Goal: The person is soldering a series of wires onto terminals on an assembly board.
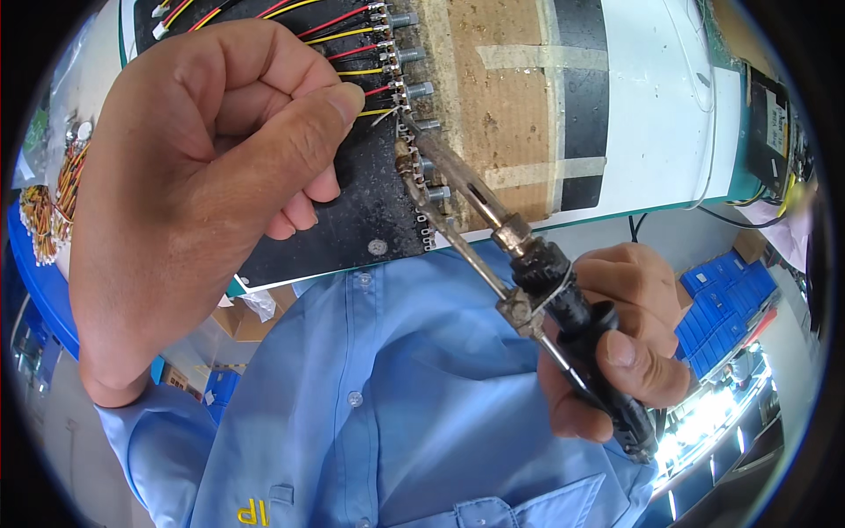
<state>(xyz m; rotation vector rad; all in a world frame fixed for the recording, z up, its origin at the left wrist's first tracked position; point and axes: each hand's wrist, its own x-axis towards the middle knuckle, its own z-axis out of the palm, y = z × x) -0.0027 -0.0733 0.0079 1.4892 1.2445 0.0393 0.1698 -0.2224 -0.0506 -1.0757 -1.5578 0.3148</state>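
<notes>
Closest to the lens, the left hand (189,189) pinches a thin wire between thumb and forefinger, right at the row of small metal terminals (407,92) on the black jig board (352,220). Red and yellow leads (339,40) fan away just beyond that pinch; they look light, limp and easily kinked, so they are likely best held near the stripped end. Below and right of the pinch, the right hand (620,343) is wrapped firmly round the black handle of a soldering iron (528,273), its tip reaching up to the same terminal. That tool looks stiff and light, and presumably hot at the metal shaft, so the handle is the only safe hold.
</notes>
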